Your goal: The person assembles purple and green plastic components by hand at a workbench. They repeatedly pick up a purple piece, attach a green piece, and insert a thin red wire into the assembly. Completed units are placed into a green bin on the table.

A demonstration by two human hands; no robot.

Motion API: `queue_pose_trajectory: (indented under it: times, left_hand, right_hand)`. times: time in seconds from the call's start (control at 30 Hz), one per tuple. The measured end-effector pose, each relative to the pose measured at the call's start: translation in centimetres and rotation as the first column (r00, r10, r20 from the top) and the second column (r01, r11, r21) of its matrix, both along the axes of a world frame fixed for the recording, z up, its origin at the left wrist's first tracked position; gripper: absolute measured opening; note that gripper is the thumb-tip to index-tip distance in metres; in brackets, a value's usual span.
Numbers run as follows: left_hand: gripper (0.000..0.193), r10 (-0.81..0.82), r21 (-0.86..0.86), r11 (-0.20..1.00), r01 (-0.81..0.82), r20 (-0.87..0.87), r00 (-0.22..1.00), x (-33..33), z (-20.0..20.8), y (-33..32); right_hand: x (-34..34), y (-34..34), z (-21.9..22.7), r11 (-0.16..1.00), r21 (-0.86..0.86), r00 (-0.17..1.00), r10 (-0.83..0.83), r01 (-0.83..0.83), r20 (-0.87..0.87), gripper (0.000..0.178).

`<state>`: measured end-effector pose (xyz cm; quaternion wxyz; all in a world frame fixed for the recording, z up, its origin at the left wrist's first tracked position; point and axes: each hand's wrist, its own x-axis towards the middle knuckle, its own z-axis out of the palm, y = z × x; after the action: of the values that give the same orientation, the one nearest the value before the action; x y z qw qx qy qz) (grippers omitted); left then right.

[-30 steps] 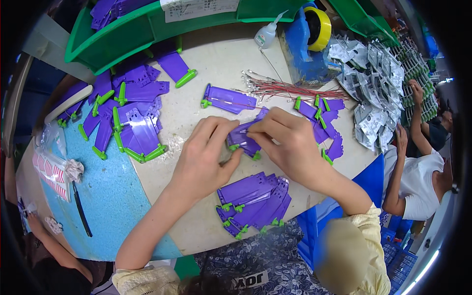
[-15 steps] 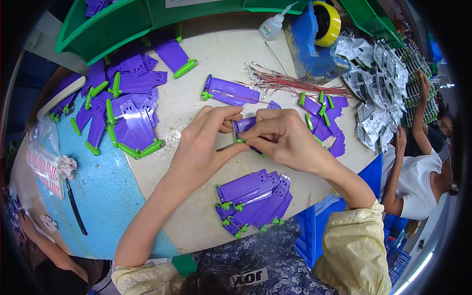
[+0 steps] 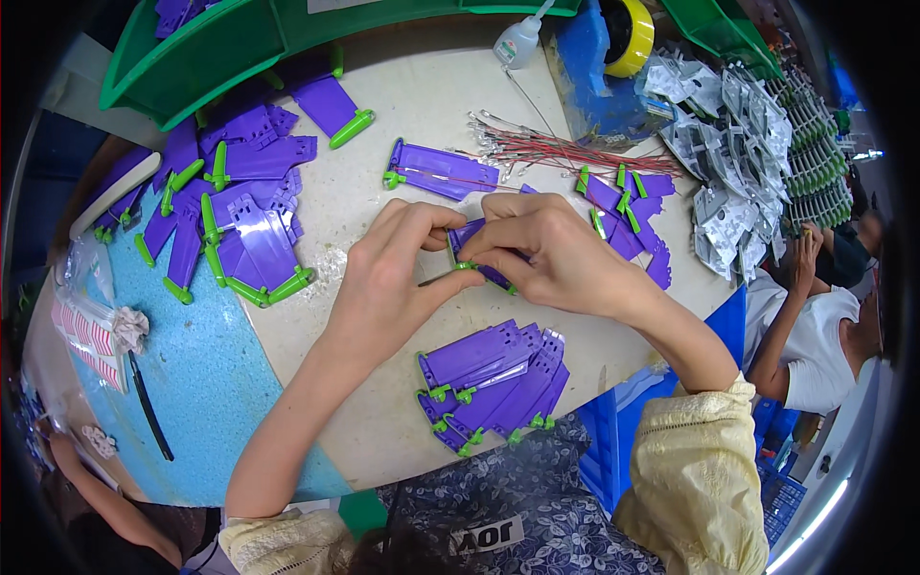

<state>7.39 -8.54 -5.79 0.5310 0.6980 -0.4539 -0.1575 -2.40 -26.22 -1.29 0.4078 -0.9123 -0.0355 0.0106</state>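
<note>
Between my hands is a flat purple plastic part with a green end piece [image 3: 467, 235], mostly covered by fingers. My left hand [image 3: 398, 273] pinches its left edge with thumb and fingertips. Pressed to its green end are the fingers of my right hand [image 3: 537, 244]. Just beyond lies a similar purple part with a red wire [image 3: 446, 172] along it. A fanned stack of purple parts with green ends [image 3: 494, 379] rests nearer to me. To the right of my right hand is another group of purple parts [image 3: 628, 211].
Purple parts with long green tips [image 3: 259, 235] are heaped at left, by a blue mat [image 3: 206, 383]. Red wires [image 3: 565, 149], a glue bottle [image 3: 518, 43], a tape dispenser [image 3: 594, 86] and metal brackets [image 3: 728, 163] lie beyond. Green bins [image 3: 206, 57] line the back. Other people sit at both sides.
The whole view has shifted slightly. My hands stay together on the purple part, which has tilted a little, and my right fingers have moved slightly along it.
</note>
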Motion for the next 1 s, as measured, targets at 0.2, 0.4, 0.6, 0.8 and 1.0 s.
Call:
queue_pose_trajectory:
  times: [0.2, 0.4, 0.6, 0.8, 1.0]
  left_hand:
    - [0.043, 0.013, -0.028, 1.0, -0.013, 0.025, 1.0, -0.1, -0.4, 0.0]
    - [0.042, 0.012, -0.021, 1.0, -0.011, 0.024, 1.0, -0.1, -0.3, -0.1]
    - [0.041, 0.027, -0.027, 0.999, -0.022, 0.168, 0.985, -0.1, -0.3, 0.0]
    - [0.029, 0.051, -0.021, 0.999, -0.047, 0.342, 0.938, -0.8, 0.2, -0.3]
    - [0.03, -0.129, -0.045, 0.985, 0.168, 0.461, 0.878, 1.2, 0.3, -1.0]
  right_hand:
    - [0.0, 0.7, 0.6, 0.947, 0.201, 0.955, -0.21, 0.252, -0.21, 0.01]
    - [-0.3, 1.0, 0.4, 0.998, -0.038, 0.999, -0.043, 0.044, 0.016, 0.01]
    - [0.1, -0.2, 0.6, 0.949, 0.198, 0.958, -0.206, 0.245, -0.201, 0.007]
    - [-0.5, 0.2, -0.1, 0.858, -0.057, 0.853, -0.514, 0.51, -0.093, 0.009]
    - [-0.7, -1.2, -0.1, 0.86, -0.177, 0.878, -0.474, 0.479, 0.072, 0.008]
